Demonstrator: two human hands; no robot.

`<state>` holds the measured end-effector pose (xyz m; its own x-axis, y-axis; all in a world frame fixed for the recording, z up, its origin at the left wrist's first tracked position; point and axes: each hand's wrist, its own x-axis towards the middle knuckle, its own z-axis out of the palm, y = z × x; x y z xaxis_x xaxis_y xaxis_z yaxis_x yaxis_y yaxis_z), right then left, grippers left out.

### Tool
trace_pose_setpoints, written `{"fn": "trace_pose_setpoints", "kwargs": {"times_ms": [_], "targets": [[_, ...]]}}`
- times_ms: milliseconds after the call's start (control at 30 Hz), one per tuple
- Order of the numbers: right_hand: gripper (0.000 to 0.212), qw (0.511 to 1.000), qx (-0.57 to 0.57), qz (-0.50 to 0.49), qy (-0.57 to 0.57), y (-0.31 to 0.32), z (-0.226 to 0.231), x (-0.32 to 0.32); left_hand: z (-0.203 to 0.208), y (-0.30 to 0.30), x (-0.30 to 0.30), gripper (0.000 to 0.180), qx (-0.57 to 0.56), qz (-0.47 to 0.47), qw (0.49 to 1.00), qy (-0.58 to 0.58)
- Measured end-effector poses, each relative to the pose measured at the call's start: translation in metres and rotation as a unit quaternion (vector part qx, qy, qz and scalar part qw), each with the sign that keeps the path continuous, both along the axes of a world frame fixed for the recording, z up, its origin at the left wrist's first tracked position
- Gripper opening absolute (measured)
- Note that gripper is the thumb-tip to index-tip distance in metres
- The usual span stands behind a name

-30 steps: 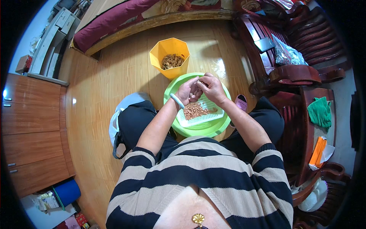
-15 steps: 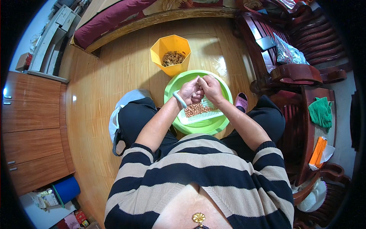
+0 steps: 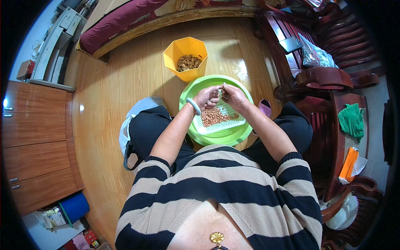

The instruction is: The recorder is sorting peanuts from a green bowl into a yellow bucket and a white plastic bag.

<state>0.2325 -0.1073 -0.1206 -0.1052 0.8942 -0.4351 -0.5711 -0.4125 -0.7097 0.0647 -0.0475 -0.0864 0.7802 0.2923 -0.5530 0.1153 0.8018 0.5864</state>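
Observation:
Above a bright green basin (image 3: 243, 136) my two hands meet fingertip to fingertip. My left hand (image 3: 207, 99), with a pale bangle at its wrist, is curled in and pinches at a small peanut (image 3: 221, 89). From the other side my right hand (image 3: 235, 98) grips it with thumb and forefinger; the fingers mostly cover it. Inside the basin rests a pale, perforated basket (image 3: 208, 130). Reddish shelled peanuts (image 3: 212, 118) lie spread in it, partly hidden under my hands.
Just beyond the basin stands a yellow bin (image 3: 191, 76) with brown shells (image 3: 188, 63) inside. A pink slipper (image 3: 265, 107) is right of the basin. Dark wooden seating (image 3: 325, 78) lines the right; a wooden cabinet (image 3: 35, 125) stands left. A whitish bag (image 3: 125, 131) lies beside my left knee.
My fingertips have drawn slightly apart, and a bit of the peanut shows between them. My right hand has shifted slightly right and turned. The basin and bin stay in place.

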Motion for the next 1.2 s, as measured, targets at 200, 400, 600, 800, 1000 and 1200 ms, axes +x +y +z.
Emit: {"fn": "trace_pose_setpoints", "kwargs": {"times_ms": [200,400,600,800,1000,1200], "targets": [[0.031,0.809,0.082,0.036,-0.581,-0.008,-0.011,0.003,-0.036,0.005,-0.007,0.038,0.445,-0.116,0.817,0.348],[0.023,0.846,0.162,0.015,-0.509,-0.005,0.009,-0.004,-0.008,0.001,-0.001,0.044,0.062,0.010,0.983,0.175],[0.022,0.862,0.172,0.058,-0.473,0.004,0.021,-0.021,0.003,0.003,-0.004,0.041,-0.041,0.037,0.997,0.061],[0.033,0.830,0.146,0.081,-0.532,0.049,0.043,-0.029,-0.005,0.014,-0.014,0.053,-0.023,0.178,0.981,0.069],[0.042,0.790,0.155,0.016,-0.593,0.139,0.075,-0.042,-0.018,0.025,-0.010,0.069,-0.070,0.267,0.961,-0.024],[0.031,0.772,0.197,0.049,-0.603,0.143,0.093,-0.042,-0.007,0.024,-0.012,0.078,-0.105,0.304,0.936,-0.145]]}}
